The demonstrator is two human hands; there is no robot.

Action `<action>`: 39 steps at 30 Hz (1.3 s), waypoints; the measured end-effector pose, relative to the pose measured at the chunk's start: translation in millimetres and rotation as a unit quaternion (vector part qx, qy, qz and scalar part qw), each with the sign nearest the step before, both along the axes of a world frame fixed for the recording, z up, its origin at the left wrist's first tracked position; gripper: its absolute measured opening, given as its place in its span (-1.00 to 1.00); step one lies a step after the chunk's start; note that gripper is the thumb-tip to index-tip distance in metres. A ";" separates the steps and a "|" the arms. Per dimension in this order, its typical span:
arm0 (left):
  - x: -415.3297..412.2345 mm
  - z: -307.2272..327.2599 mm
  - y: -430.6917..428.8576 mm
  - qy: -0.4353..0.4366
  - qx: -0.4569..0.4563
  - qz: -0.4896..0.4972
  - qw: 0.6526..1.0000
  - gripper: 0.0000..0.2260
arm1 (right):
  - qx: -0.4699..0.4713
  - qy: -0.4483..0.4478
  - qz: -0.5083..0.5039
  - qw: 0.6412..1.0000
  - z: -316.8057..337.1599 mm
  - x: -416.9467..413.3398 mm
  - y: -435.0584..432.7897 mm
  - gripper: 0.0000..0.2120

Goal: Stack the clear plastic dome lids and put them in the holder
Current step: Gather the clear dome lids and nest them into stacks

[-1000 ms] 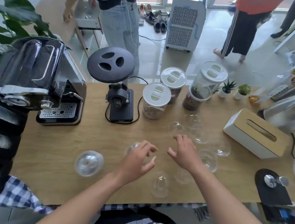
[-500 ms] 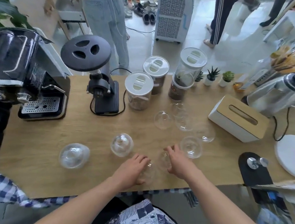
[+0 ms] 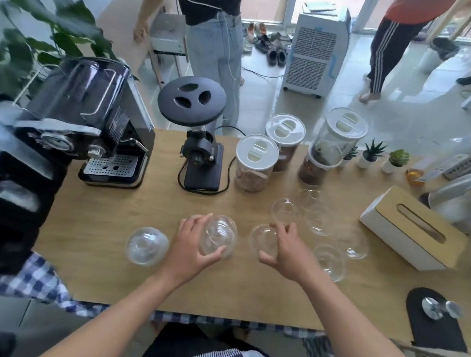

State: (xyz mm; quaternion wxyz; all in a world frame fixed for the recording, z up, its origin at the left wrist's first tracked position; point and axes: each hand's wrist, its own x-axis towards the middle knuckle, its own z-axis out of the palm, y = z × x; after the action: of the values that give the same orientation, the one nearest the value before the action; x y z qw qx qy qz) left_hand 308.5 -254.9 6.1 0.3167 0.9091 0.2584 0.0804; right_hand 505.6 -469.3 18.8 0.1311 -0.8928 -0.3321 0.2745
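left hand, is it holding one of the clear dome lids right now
Yes, the left hand is wrapped around a clear dome lid, with thumb below and fingers above it, over the wooden table.

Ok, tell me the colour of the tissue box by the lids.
White sides with a light wooden top, tissue box, seen in the head view.

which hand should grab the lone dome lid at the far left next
Probably the left. The left hand is right beside that lone lid, though it already holds a lid. The right hand is farther off, holding another.
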 end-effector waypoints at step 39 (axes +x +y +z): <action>38.0 15.9 76.5 0.062 -0.163 -0.131 0.976 -0.04 | -0.002 0.014 -0.110 0.994 3.0 -31.6 50.1 -0.31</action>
State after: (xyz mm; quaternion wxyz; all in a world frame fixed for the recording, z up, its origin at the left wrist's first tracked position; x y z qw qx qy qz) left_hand 346.5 -178.4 21.9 0.4519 0.8743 0.1661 -0.0619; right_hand 474.0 -419.2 21.9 0.1637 -0.9203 -0.2296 0.2710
